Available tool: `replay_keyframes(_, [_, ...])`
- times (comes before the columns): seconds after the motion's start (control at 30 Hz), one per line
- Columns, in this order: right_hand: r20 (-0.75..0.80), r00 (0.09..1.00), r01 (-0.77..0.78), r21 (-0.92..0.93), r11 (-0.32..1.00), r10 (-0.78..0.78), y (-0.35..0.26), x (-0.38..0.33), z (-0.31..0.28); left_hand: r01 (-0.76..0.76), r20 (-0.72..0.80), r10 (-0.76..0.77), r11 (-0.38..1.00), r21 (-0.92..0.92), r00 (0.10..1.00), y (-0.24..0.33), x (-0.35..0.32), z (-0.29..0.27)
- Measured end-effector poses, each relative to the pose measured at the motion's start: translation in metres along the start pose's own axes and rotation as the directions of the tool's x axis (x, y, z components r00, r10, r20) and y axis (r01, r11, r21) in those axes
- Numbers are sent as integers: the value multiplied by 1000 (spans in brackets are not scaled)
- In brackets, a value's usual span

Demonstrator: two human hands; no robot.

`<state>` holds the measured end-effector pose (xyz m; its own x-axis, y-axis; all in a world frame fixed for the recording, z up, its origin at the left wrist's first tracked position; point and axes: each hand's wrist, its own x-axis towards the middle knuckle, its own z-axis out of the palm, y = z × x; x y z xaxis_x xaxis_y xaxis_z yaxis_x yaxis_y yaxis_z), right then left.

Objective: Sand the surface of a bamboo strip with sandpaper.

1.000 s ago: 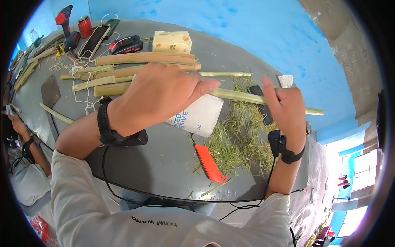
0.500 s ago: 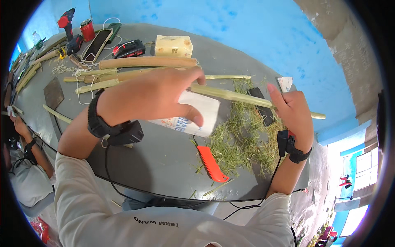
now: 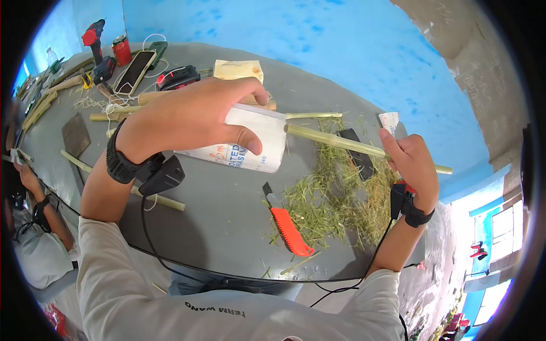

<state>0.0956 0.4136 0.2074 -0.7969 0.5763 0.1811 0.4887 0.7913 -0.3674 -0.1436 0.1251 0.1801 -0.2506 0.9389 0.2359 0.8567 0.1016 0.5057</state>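
My left hand [image 3: 190, 113] is curled round a sheet of sandpaper [image 3: 272, 139] with a white printed back, its thumb lying across the front. Closed round a pale green bamboo stick [image 3: 333, 139], my right hand [image 3: 414, 162] grips it near its right end. The stick's left end comes close to the sandpaper's right edge, and its short right tip sticks out past my fist. Under the stick lie a dark oblong block [image 3: 357, 158] and a spread of green shavings [image 3: 324, 204]. A tool with an orange handle [image 3: 291, 232] and a dark blade rests nearer to me.
Bamboo lengths [image 3: 151, 98] lie behind my left hand. Further back are a drill [image 3: 101, 54], a red can [image 3: 121, 51], a phone [image 3: 135, 73], a battery pack [image 3: 178, 78] and a yellowish box [image 3: 239, 70]. Another person's arm [image 3: 31, 179] shows at far left.
The sandpaper and my left hand have shifted left, and the stick's left end now shows outside them. My right hand has moved slightly right and nearer with the stick.
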Motion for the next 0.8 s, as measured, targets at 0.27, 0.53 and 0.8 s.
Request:
replay_keyframes(0.27, [49,998,36,0,999,-36,4,-1,0,50,16,-49,995,-90,999,5,-1,-10])
replay_keyframes(0.53, [145,989,33,-4,999,-32,-7,-2,1,52,-7,-53,994,-96,999,5,-2,-13])
replay_keyframes(0.8, [179,982,63,18,998,-65,-7,-6,-1,101,-16,-102,993,-59,995,5,-1,-17])
